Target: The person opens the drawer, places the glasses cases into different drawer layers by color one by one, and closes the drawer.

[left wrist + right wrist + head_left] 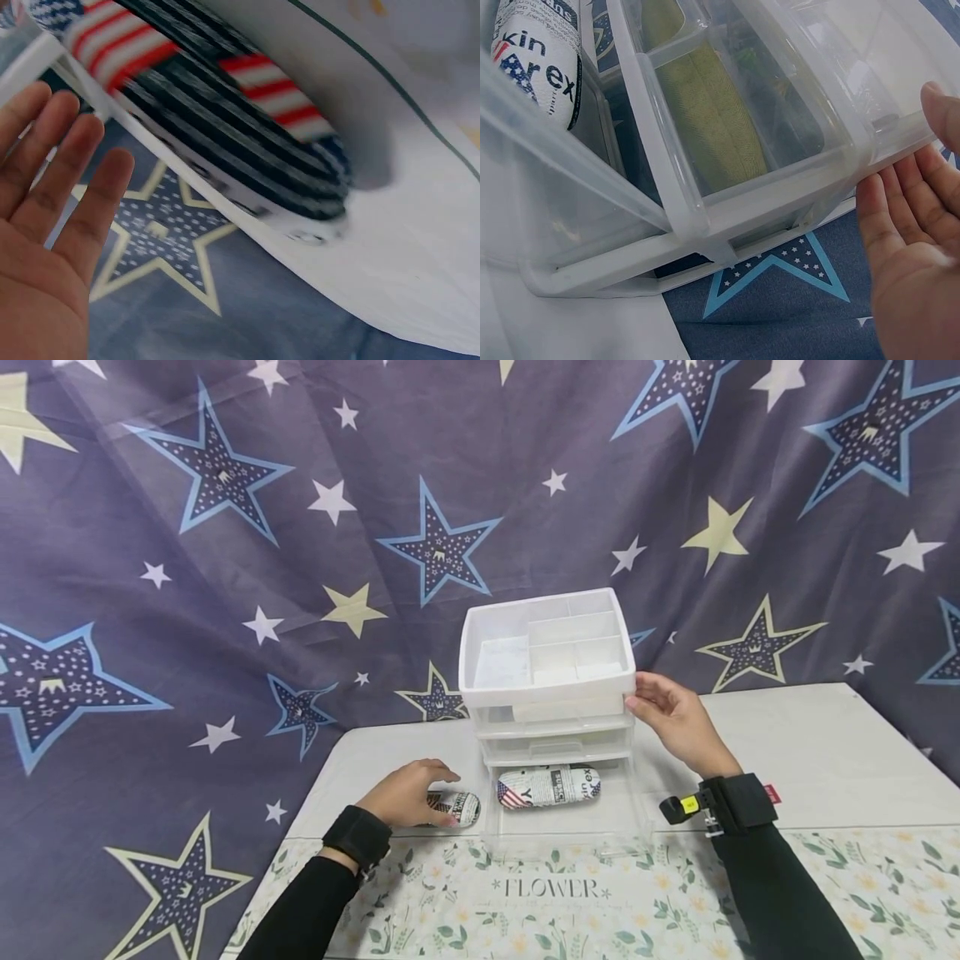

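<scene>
A white drawer unit (pixel 547 693) stands on the table with its clear bottom drawer (pixel 570 828) pulled out. Inside that drawer lies a newsprint-and-flag patterned glasses case (pixel 548 786). Another such glasses case (pixel 459 808) is on the table just left of the drawer, partly hidden by my left hand (pixel 408 793). In the left wrist view, this case (pixel 232 127) lies beside the left hand's straight fingers (pixel 94 199), apart from them. My right hand (pixel 684 727) touches the unit's right side below the top tray, fingers nearly straight, thumb at the front corner.
The open top tray (pixel 504 662) is split into compartments. Something olive green (pixel 712 120) shows through a closed drawer in the right wrist view. A floral cloth (pixel 555 922) covers the table's front, and a star-patterned curtain (pixel 525 485) hangs behind.
</scene>
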`<state>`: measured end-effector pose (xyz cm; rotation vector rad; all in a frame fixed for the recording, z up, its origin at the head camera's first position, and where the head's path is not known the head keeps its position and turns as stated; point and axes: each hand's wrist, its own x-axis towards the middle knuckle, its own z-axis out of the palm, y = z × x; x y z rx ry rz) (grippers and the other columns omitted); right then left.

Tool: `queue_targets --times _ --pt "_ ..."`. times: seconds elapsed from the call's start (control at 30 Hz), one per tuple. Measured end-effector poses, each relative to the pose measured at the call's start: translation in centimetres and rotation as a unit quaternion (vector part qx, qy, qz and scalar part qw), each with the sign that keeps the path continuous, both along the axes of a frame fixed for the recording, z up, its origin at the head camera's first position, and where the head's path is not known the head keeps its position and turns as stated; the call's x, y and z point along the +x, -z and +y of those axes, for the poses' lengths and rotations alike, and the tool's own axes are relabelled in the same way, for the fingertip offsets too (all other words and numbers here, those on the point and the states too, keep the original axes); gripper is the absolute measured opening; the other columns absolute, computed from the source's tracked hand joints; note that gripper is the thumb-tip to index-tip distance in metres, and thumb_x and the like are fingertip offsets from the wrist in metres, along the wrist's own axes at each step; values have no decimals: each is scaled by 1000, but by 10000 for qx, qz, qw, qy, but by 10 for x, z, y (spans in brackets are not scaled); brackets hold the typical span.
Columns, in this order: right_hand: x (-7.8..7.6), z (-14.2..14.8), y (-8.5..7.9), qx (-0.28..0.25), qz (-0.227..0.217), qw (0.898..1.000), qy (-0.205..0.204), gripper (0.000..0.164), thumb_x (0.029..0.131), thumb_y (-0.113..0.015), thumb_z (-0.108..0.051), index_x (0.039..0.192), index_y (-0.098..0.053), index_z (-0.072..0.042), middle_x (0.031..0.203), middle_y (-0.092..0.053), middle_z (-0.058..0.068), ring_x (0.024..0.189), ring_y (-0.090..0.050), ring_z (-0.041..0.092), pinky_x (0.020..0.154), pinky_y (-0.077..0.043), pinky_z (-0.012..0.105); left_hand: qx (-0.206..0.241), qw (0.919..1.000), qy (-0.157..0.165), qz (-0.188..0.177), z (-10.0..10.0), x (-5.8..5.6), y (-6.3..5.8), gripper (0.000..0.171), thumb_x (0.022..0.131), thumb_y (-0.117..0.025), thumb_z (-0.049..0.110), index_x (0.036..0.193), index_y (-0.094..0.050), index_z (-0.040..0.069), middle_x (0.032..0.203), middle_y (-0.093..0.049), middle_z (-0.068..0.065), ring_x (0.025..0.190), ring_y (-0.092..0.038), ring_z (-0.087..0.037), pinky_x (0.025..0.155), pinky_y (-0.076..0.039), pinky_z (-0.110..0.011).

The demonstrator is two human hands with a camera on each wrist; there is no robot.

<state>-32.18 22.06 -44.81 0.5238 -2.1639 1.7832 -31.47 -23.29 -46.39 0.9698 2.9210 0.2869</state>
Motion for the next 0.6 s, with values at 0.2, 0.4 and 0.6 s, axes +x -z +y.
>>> queue_targets --times 0.2,0.4,0.6 --pt "2 -1 -2 -36 -12 10000 -13 48 102 -67 -20 142 -54 4 130 -62 23 111 -61 4 91 -53 11 395 9971 -25 -656 -15 -8 2 80 69 -95 47 133 -68 7 132 -64 -10 127 -58 -34 106 -52 -51" --pt "1 0 -2 -21 45 10000 13 47 102 -67 -18 142 -54 5 129 -62 23 111 -61 4 91 -53 11 318 9953 -131 -908 -25 -12 5 79 65 -99 37 131 -68 7 128 -67 -6 121 -62 -31 104 -54 -47" --pt "-1 1 2 47 114 9999 -37 47 103 -66 -20 142 -54 3 130 -62 21 111 -61 4 91 -53 12 232 9948 -185 -969 -29 -14 8 71 65 -100 31 126 -71 6 120 -70 -4 112 -65 -27 100 -56 -43"
